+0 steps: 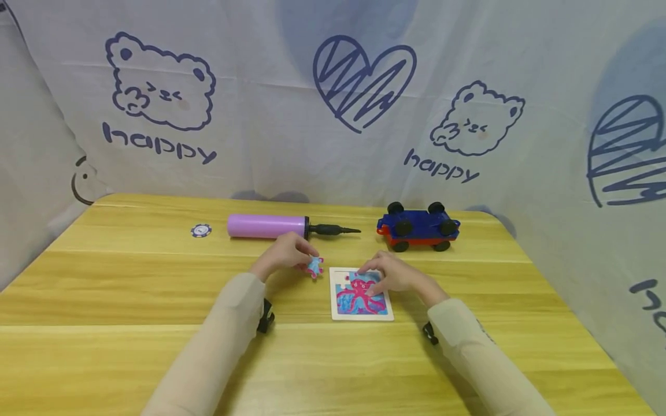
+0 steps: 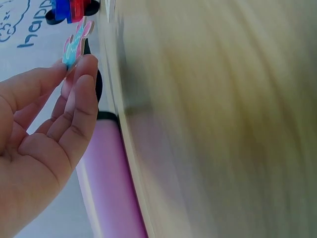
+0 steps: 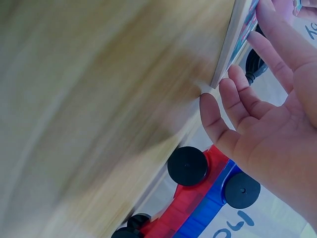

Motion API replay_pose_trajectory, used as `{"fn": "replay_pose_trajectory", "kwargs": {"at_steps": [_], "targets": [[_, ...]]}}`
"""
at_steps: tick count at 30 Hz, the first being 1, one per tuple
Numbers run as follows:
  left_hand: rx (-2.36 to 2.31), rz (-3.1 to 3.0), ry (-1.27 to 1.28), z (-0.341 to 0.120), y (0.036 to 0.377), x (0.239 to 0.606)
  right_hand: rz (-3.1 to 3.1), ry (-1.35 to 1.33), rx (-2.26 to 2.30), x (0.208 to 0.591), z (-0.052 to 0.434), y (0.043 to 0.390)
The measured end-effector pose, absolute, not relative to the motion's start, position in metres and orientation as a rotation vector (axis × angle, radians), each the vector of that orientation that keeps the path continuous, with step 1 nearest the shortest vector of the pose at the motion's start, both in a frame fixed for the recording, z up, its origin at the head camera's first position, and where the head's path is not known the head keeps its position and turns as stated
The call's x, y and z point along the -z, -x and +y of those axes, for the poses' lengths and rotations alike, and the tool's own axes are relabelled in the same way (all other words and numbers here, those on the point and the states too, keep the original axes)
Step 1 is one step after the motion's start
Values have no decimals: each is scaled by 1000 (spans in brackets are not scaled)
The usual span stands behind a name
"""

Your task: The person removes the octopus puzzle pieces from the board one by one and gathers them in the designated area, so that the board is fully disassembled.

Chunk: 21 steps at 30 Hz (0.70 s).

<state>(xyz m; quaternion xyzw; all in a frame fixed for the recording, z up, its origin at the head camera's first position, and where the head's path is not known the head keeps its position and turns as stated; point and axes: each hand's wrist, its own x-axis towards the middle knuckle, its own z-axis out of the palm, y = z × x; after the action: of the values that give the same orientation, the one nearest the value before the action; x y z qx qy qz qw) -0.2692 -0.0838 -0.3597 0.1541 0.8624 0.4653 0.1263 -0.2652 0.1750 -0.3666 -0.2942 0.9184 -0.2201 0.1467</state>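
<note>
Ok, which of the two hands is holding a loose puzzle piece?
The left hand: it pinches the blue-pink piece beside the puzzle board, while the right hand rests fingers on the board.

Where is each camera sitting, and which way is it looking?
Head: worn on the head, looking forward and down at the table; shows both sleeves, left hand and right hand by the octopus puzzle.
Left wrist: looks past the palm and fingers pinching a puzzle piece, purple pump behind.
Right wrist: looks past the right hand's fingers to the puzzle's edge and the toy car.
Shared: head and left wrist views both show the pinched piece and pump.
</note>
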Motion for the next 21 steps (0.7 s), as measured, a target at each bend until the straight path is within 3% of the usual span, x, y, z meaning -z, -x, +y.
{"fn": "replay_pose_trajectory", "kwargs": {"at_steps": [21], "targets": [[-1383, 2533, -419, -135, 273, 363, 2635, 844, 646, 367, 175, 265]]}}
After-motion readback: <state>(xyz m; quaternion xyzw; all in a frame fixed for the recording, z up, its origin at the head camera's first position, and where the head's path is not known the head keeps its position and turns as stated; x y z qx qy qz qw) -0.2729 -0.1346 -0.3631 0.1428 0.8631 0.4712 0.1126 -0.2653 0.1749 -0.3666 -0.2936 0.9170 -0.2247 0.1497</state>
